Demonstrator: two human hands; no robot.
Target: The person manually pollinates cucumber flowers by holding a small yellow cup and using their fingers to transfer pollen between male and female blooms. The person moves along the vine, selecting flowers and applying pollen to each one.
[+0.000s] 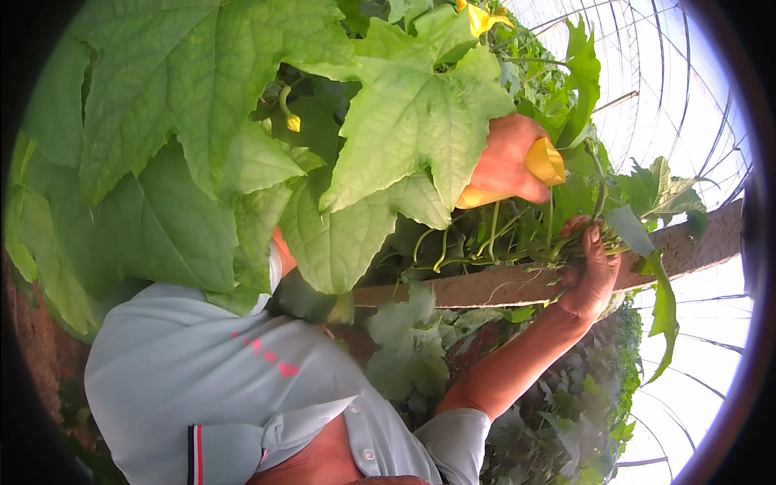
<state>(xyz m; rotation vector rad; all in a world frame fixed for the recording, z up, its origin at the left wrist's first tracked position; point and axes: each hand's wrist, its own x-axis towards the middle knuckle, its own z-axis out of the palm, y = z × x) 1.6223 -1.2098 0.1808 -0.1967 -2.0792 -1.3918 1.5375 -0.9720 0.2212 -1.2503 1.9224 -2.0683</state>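
My left hand (512, 160) reaches in from behind large lobed green leaves (418, 115). Its fingers are closed around a smooth yellow object (545, 162); more yellow shows below the palm, and a leaf hides part of the hand. Whether it is a blossom or something else I cannot tell. Lower right, my right hand (591, 267) grips a bundle of green vine stems (564, 247) against a rough beam (503, 288), thumb and fingers around them. Several thin green stalks rise from the vine between the two hands. A closed yellow bud (293, 123) hangs at the upper left.
Big leaves (157, 212) crowd the left side, close to my body. Yellow blossoms (482, 19) show at the top. Thin curved greenhouse ribs (685, 79) cross the bright cover at the right. More foliage (545, 400) grows beyond my right forearm.
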